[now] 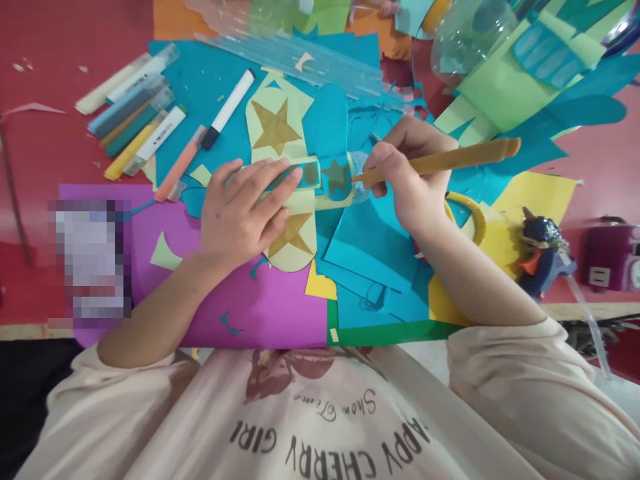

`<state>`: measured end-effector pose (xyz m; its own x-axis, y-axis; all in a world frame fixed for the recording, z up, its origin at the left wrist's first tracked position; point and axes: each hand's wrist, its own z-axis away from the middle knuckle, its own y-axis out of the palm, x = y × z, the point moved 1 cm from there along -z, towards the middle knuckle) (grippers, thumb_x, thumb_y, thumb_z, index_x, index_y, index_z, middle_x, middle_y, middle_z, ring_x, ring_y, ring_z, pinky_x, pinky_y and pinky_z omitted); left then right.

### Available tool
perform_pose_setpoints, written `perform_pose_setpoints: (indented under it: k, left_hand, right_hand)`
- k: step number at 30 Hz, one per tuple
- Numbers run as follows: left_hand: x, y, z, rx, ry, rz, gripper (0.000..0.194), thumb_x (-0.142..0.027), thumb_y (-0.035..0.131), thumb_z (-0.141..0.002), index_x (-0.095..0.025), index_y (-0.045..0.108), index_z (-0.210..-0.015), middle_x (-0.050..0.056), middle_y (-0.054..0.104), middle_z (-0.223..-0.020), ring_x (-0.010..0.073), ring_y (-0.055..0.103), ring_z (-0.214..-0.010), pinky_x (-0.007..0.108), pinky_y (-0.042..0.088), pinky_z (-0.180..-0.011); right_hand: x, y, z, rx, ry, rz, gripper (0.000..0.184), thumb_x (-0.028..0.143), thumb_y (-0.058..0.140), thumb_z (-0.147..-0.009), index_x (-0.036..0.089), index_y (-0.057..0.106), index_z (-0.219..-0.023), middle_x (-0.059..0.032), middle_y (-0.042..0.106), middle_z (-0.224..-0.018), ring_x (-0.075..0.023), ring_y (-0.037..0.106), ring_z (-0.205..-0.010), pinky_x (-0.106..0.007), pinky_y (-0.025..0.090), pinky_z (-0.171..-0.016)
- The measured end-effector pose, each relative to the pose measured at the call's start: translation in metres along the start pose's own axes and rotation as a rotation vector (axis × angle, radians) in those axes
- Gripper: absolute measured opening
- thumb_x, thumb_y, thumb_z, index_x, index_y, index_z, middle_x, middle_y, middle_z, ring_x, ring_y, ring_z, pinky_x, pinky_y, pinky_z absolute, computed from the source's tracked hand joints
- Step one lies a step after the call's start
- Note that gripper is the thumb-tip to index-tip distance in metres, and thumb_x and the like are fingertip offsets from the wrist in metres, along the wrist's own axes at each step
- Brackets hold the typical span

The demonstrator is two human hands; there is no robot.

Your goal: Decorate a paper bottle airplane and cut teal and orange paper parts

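Note:
My left hand (243, 210) lies flat with spread fingers on a paper craft in pale green and blue, pressing it to the table. Pale green wings with brown stars, an upper wing (299, 148) and a lower wing (306, 257), stick out on either side of it. Between the fingers of my right hand (413, 167) is an ochre felt-tip marker (460, 157), its tip touching or just beside a brownish star (337, 177) on the craft's blue end. A clear rounded plastic piece (361, 183) shows at that end. My left hand hides the craft's other end.
Several markers (135, 107) lie at the upper left, near a black-and-white marker (230, 107). Purple paper (240, 300) and blue sheets (373, 243) cover the table. Yellow-handled scissors (477, 217) lie right of my wrist. A clear bottle (465, 40) and a glue gun (545, 250) are farther right.

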<state>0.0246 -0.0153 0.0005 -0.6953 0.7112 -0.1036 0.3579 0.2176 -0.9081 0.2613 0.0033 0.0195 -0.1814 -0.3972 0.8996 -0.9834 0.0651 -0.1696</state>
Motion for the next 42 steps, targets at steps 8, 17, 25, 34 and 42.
perform_pose_setpoints:
  k: [8,17,25,34,42]
  left_hand:
    - [-0.001,-0.003,-0.003,0.124,-0.076,0.104,0.047,-0.041,0.031,-0.102,-0.04,0.04,-0.148,0.002,0.058,-0.145,0.0274,0.055,-0.135,0.049,0.041,-0.113]
    - [0.001,0.002,0.0,0.067,-0.038,0.102,0.047,-0.04,0.035,-0.102,-0.035,0.042,-0.148,0.006,0.06,-0.142,0.0293,0.057,-0.131,0.05,0.042,-0.11]
    - [0.002,0.002,0.0,0.053,-0.031,0.115,0.048,-0.04,0.036,-0.102,-0.036,0.04,-0.149,0.006,0.06,-0.142,0.0289,0.057,-0.131,0.049,0.042,-0.111]
    - [0.002,0.003,0.0,0.07,-0.03,0.086,0.048,-0.041,0.034,-0.102,-0.036,0.04,-0.149,0.006,0.06,-0.141,0.0282,0.057,-0.131,0.049,0.043,-0.11]
    - [0.002,0.003,0.001,0.069,-0.042,0.122,0.047,-0.041,0.036,-0.101,-0.035,0.043,-0.148,0.006,0.06,-0.141,0.03,0.056,-0.131,0.051,0.041,-0.112]
  right_hand:
    - [-0.009,-0.005,0.002,0.128,0.076,0.1,0.049,0.063,0.065,-0.081,0.024,0.044,-0.061,0.0044,0.049,-0.053,-0.0095,0.045,-0.048,-0.027,0.04,-0.046]
    - [-0.01,-0.006,0.0,0.21,0.025,0.172,0.05,0.061,0.062,-0.083,0.022,0.043,-0.057,0.0037,0.042,-0.054,-0.0092,0.041,-0.051,-0.028,0.04,-0.051]
    - [-0.006,-0.006,-0.001,0.213,0.037,0.179,0.047,0.057,0.063,-0.083,0.023,0.042,-0.058,0.0034,0.043,-0.055,-0.0095,0.041,-0.051,-0.028,0.041,-0.05]
    - [-0.008,-0.006,-0.001,0.142,0.014,0.163,0.041,0.048,0.062,-0.083,0.023,0.042,-0.057,0.0036,0.044,-0.055,-0.0094,0.041,-0.05,-0.027,0.042,-0.049]
    - [-0.009,-0.007,0.0,0.166,0.018,0.193,0.041,0.046,0.065,-0.083,0.022,0.042,-0.057,0.0045,0.045,-0.054,-0.0084,0.041,-0.05,-0.026,0.04,-0.05]
